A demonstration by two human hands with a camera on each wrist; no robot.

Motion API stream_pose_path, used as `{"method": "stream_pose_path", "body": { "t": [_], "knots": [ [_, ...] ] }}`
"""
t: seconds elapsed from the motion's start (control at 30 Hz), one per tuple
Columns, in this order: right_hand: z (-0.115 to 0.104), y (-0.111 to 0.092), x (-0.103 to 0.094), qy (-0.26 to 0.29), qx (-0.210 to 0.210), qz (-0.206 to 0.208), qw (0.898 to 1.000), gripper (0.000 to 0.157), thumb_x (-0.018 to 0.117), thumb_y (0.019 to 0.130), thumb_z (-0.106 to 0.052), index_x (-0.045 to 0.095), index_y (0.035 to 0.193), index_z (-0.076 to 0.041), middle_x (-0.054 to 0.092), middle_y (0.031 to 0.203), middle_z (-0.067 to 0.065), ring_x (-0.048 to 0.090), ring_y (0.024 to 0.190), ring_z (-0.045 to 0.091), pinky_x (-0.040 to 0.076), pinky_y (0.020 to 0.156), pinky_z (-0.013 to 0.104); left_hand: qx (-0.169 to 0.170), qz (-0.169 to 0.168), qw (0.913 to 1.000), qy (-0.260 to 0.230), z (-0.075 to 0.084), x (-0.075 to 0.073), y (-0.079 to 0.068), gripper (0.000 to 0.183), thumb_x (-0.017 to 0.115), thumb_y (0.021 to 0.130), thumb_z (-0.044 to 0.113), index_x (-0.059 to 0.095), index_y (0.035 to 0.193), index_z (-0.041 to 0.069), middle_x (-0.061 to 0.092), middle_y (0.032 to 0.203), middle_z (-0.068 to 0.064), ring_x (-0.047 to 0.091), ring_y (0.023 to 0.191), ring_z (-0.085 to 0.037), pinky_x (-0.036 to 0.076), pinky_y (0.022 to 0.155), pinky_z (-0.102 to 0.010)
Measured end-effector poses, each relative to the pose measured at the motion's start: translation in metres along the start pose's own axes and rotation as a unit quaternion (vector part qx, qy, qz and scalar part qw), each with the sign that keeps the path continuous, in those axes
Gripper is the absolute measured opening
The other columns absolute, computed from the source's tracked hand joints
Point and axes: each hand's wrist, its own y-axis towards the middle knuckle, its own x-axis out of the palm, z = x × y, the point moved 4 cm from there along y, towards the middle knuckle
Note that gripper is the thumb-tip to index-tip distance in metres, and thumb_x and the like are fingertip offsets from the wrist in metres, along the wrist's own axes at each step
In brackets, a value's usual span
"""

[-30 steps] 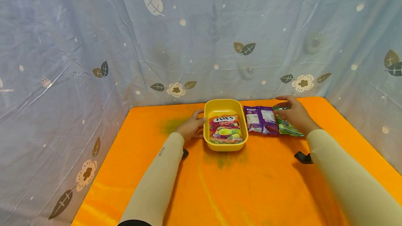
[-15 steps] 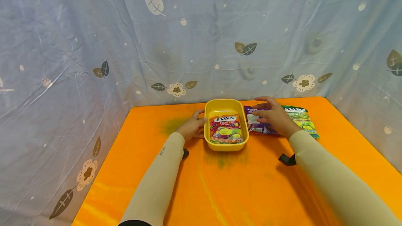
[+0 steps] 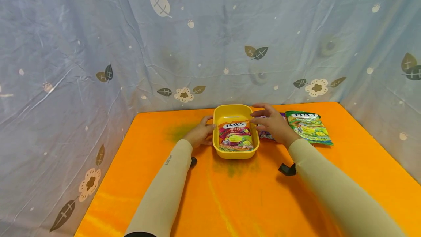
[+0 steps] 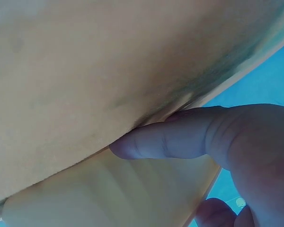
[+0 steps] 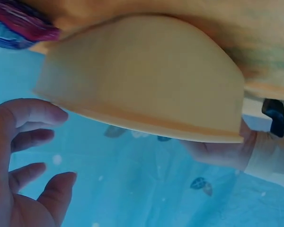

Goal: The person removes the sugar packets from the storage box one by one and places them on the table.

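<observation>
A yellow plastic tub (image 3: pixel 234 155) holds an orange-red bag of Fox's fruit candy (image 3: pixel 235 136) lying flat inside. My left hand (image 3: pixel 198 134) touches the tub's left side; the left wrist view has one straight finger (image 4: pixel 165 140) against the tub wall (image 4: pixel 104 196), low by the table. On the other side, my right hand (image 3: pixel 272 123) hovers at the right rim with spread fingers and nothing in them. Beneath that hand, a purple candy bag (image 3: pixel 265 135) is partly hidden. Right of it lies a green Fox's candy bag (image 3: pixel 309 129).
An orange cloth (image 3: pixel 230 200) covers the table. Pale blue patterned curtains (image 3: pixel 210 39) hang behind it and along both sides. Small black mounts (image 3: pixel 287 169) stick out from the wrists over the cloth.
My right hand has moved left from the green bag, across the purple bag, to the tub's right rim. The green bag now lies uncovered. My left hand and the tub have stayed put.
</observation>
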Motion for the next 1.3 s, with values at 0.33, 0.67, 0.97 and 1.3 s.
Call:
{"method": "stream_pose_path", "body": {
  "t": [0.33,0.67,0.97,1.3],
  "knots": [
    [0.001,-0.001,0.023,0.009,-0.018,-0.016,1.0,0.053,0.066,0.092,-0.014,0.044,0.14,-0.02,0.041,0.133,0.023,0.045,0.119,0.045,0.043,0.094,0.047,-0.001,-0.009,0.9999,-0.012,0.001,0.003,0.0,0.055,0.048,0.102,0.03,0.02,0.149,0.028,0.04,0.141,-0.013,0.053,0.115,-0.027,0.054,0.075,-0.046],
    [0.003,-0.005,0.049,-0.05,0.004,0.011,0.999,0.06,0.071,0.088,-0.028,0.042,0.14,-0.026,0.041,0.134,0.012,0.043,0.124,0.034,0.04,0.098,0.051,-0.011,0.0,0.9999,-0.005,0.0,-0.002,-0.003,0.058,0.053,0.099,0.035,0.022,0.148,0.033,0.039,0.143,-0.009,0.051,0.119,-0.024,0.054,0.076,-0.046],
    [0.008,-0.006,0.07,-0.159,-0.025,0.087,0.983,0.063,0.069,0.089,-0.027,0.038,0.144,-0.021,0.039,0.136,0.013,0.043,0.122,0.034,0.042,0.096,0.049,-0.011,0.0,0.9997,-0.021,-0.004,-0.001,0.001,0.053,0.049,0.101,0.03,0.023,0.147,0.033,0.042,0.14,-0.01,0.053,0.117,-0.025,0.054,0.075,-0.046],
    [0.015,0.0,0.079,-0.206,0.014,0.128,0.97,0.067,0.073,0.084,-0.037,0.041,0.141,-0.021,0.028,0.141,0.016,0.04,0.118,0.034,0.039,0.098,0.052,-0.003,-0.009,0.9996,-0.025,-0.003,0.0,0.004,0.054,0.049,0.101,0.032,0.022,0.147,0.034,0.048,0.136,-0.009,0.055,0.114,-0.024,0.054,0.075,-0.046]
  ]
}}
